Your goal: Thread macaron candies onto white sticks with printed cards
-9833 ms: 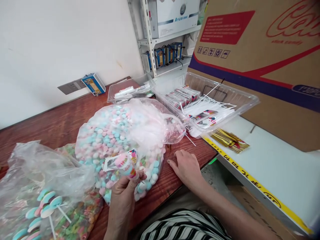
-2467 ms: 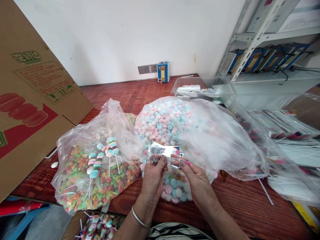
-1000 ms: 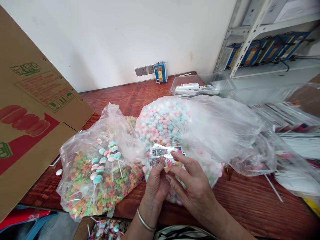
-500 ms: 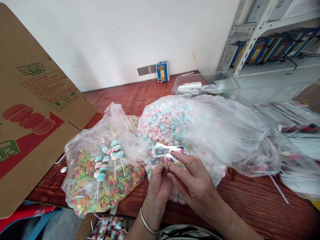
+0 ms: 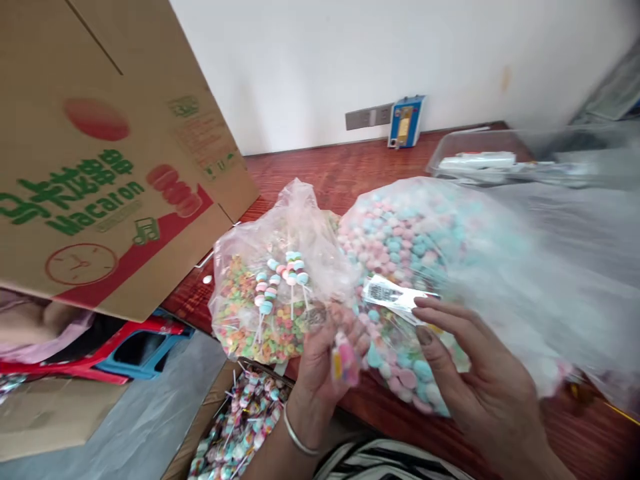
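My left hand [image 5: 320, 360], with a metal bangle at the wrist, is closed on a blurred printed wrapper [image 5: 346, 363] in pink and yellow. Thumb and fingers of my right hand [image 5: 475, 373] pinch flat white-and-silver wrappers [image 5: 393, 293] with dark print on them. Beneath the hands lies a big clear bag of pink, white and blue marshmallows [image 5: 400, 240]. Left of it, several marshmallow skewers [image 5: 265, 293] on white sticks rest upon a clear bag of coloured cereal rings [image 5: 235, 333].
Below the table edge, a carton holds many wrapped candy skewers [image 5: 245, 417]. A large cardboard box [image 5: 100, 167] stands at the left. Behind are a blue device [image 5: 406, 123] and a clear plastic tub [image 5: 465, 143]. Part of another person [image 5: 40, 323] shows at far left, near a red-and-blue stool [image 5: 135, 347].
My hands, together on the wrappers before, have come apart. A pink-and-yellow wrapper is now in my left hand, and the flat wrappers stay in my right. The view has swung left.
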Available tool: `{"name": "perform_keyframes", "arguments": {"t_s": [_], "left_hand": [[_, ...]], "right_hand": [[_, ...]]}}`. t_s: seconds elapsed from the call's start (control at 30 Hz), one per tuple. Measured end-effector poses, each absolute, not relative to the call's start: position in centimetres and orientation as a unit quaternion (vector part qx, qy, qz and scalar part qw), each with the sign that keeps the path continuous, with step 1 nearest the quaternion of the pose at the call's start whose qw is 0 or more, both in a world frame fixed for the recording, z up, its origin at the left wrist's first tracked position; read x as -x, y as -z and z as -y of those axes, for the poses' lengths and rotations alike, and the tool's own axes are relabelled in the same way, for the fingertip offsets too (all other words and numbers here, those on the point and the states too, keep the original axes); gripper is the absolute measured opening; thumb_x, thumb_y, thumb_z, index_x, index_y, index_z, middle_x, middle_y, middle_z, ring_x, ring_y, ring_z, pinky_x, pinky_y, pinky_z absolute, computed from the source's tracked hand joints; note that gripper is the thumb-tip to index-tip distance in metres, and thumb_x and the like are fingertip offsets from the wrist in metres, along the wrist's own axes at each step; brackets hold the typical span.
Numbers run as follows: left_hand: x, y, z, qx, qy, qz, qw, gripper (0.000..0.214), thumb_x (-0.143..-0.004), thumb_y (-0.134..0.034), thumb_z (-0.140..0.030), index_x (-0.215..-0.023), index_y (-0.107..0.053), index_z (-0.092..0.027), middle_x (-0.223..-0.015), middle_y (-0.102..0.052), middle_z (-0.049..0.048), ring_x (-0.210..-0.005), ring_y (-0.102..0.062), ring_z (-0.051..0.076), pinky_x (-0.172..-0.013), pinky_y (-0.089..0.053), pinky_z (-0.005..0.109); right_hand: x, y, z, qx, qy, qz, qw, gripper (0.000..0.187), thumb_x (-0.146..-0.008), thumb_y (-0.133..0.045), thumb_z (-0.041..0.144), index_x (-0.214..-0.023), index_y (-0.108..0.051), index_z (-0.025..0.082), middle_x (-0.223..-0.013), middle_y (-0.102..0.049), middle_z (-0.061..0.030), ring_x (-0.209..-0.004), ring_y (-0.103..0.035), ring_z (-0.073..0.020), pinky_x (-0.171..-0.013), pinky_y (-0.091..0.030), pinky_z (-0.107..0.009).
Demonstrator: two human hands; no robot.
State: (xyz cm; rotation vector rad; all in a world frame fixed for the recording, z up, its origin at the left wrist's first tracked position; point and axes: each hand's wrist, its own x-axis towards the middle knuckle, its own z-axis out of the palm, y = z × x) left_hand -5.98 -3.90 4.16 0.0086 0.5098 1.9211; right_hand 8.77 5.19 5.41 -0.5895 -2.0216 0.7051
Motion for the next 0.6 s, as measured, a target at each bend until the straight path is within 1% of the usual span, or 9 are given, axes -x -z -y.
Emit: {"name": "perform_keyframes", "arguments": {"t_s": [0.07,0.13,0.17,0.23,0.3,0.37,0.43,0.53,0.6], "left_hand": [[7.9,-4.7,7.1,-0.040,-0.843,-0.200,0.498,0.028,-0.070,-0.077,-0.018,-0.066,-0.049,-0.018,-0.060,-0.034,-0.0058,-0.048,-0.036,0.004,-0.046,-0.034,0.016],[9.9,-4.8,10.4,-0.070,-0.877,-0.190,0.435,0.028,-0.075,-0.072,-0.018,-0.064,-0.047,-0.019,-0.056,-0.030,-0.0062,-0.043,-0.031,0.005,-0.042,-0.032,0.016],[10.8,-4.8,12.0,-0.082,-0.888,-0.181,0.414,0.027,-0.078,-0.069,-0.016,-0.063,-0.047,-0.019,-0.054,-0.029,-0.0063,-0.041,-0.029,0.005,-0.041,-0.032,0.016],[12.3,-4.5,14.9,-0.084,-0.913,-0.151,0.370,0.024,-0.080,-0.064,-0.011,-0.063,-0.049,-0.019,-0.052,-0.034,-0.0062,-0.039,-0.029,0.005,-0.040,-0.033,0.016],[13.4,-4.0,17.3,-0.071,-0.930,-0.120,0.341,0.022,-0.081,-0.062,-0.009,-0.064,-0.051,-0.019,-0.054,-0.043,-0.0056,-0.040,-0.035,0.005,-0.042,-0.036,0.016],[14.2,-3.4,19.1,-0.055,-0.935,-0.106,0.333,0.021,-0.082,-0.061,-0.010,-0.066,-0.053,-0.020,-0.058,-0.050,-0.0054,-0.043,-0.041,0.005,-0.046,-0.040,0.015],[14.8,-2.7,20.4,-0.047,-0.938,-0.119,0.321,0.020,-0.082,-0.061,-0.011,-0.067,-0.053,-0.020,-0.059,-0.051,-0.0057,-0.044,-0.043,0.005,-0.047,-0.041,0.015],[15.5,-2.1,21.0,-0.038,-0.937,-0.160,0.308,0.019,-0.081,-0.062,-0.011,-0.068,-0.051,-0.020,-0.060,-0.051,-0.0054,-0.046,-0.045,0.005,-0.049,-0.042,0.015],[15.9,-2.1,20.5,-0.030,-0.936,-0.166,0.308,0.018,-0.080,-0.061,-0.010,-0.070,-0.051,-0.020,-0.063,-0.052,-0.0041,-0.050,-0.048,0.006,-0.052,-0.043,0.016]], "right_hand": [[-6.2,-4.9,-4.2,0.204,-0.355,0.826,0.387,0.019,-0.092,-0.055,0.021,-0.108,-0.064,0.026,-0.105,-0.070,-0.0049,-0.095,-0.066,-0.0210,-0.082,-0.053,-0.032],[-2.8,-4.4,-2.3,0.161,-0.445,0.834,0.284,0.015,-0.093,-0.052,0.023,-0.100,-0.066,0.025,-0.093,-0.072,-0.0026,-0.084,-0.067,-0.0187,-0.073,-0.052,-0.028],[-0.9,-4.2,-1.1,0.139,-0.478,0.840,0.216,0.016,-0.092,-0.051,0.021,-0.095,-0.067,0.024,-0.088,-0.073,-0.0017,-0.079,-0.067,-0.0179,-0.070,-0.051,-0.027],[3.2,-3.7,1.4,0.128,-0.490,0.855,0.115,0.017,-0.090,-0.052,0.020,-0.083,-0.068,0.021,-0.078,-0.073,-0.0019,-0.072,-0.066,-0.0174,-0.064,-0.047,-0.025],[7.1,-3.0,3.6,0.170,-0.476,0.862,0.037,0.024,-0.088,-0.055,0.024,-0.068,-0.066,0.019,-0.069,-0.071,-0.0035,-0.067,-0.065,-0.0176,-0.061,-0.043,-0.025],[10.3,-2.0,4.9,0.198,-0.476,0.857,0.021,0.034,-0.090,-0.053,0.029,-0.060,-0.064,0.018,-0.061,-0.069,-0.0055,-0.063,-0.065,-0.0181,-0.057,-0.040,-0.024],[12.4,-0.9,5.5,0.221,-0.474,0.852,0.019,0.038,-0.090,-0.052,0.031,-0.058,-0.064,0.016,-0.061,-0.069,-0.0087,-0.062,-0.065,-0.0200,-0.056,-0.039,-0.025],[13.5,0.4,5.4,0.248,-0.473,0.845,0.018,0.031,-0.088,-0.052,0.025,-0.062,-0.066,0.015,-0.066,-0.072,-0.0115,-0.066,-0.067,-0.0216,-0.057,-0.040,-0.026],[13.4,0.9,5.2,0.256,-0.483,0.838,0.007,0.028,-0.088,-0.051,0.021,-0.066,-0.067,0.015,-0.063,-0.071,-0.0091,-0.061,-0.066,-0.0194,-0.056,-0.041,-0.025]]}}
